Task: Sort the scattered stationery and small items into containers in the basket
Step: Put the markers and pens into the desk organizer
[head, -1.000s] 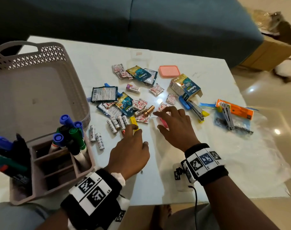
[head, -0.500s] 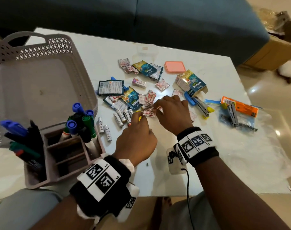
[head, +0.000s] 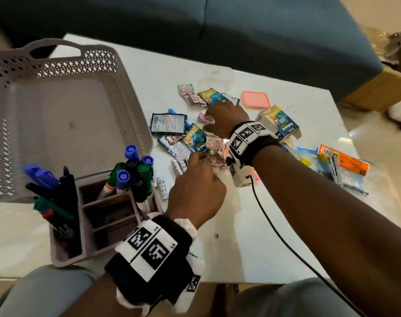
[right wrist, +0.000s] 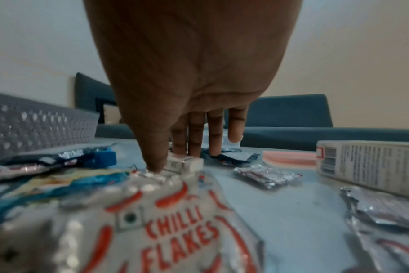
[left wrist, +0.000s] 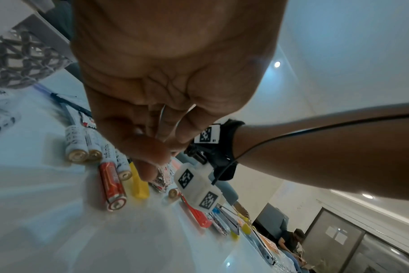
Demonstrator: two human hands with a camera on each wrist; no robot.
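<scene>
- Desk organiser (head: 89, 255): nearest you, at the table's (head: 252, 236) front-left edge. Its outer slots hold capped markers (head: 131, 175); the two middle slots look unfilled.
- Left hand (head: 195, 186): just beyond the organiser, knuckles up, fingers bunched against the thumb (left wrist: 149, 162). Whether anything is held in that bunch cannot be told. It has stayed over the same patch for the last second.
- AA batteries (head: 179, 167): loose on the table, just under and left of your left fingertips, beside a yellow clip (left wrist: 138, 184). None is sorted yet.
- Chilli-flakes sachets (head: 217, 154): a crumpled cluster between your two wrists, lying flat and untouched.
- Right hand (head: 227, 117): a second ago it worked among the sachets close to your left hand; it has since reached further out across the pile. Thumb (right wrist: 154, 162) and fingers now come down on either side of the eraser (right wrist: 185, 164), pinching it.
- Eraser, continued: it lies on the table at mid-pile, apart from the basket, not yet lifted.
- Implication: you appear to have moved from the near clutter to a stationery item, so a lift and carry leftward likely follows.
- Basket (head: 126, 88): far left, its floor bare; the organiser stands outside it.
- Pink lid (head: 255, 99): lies beyond your right hand.
</scene>
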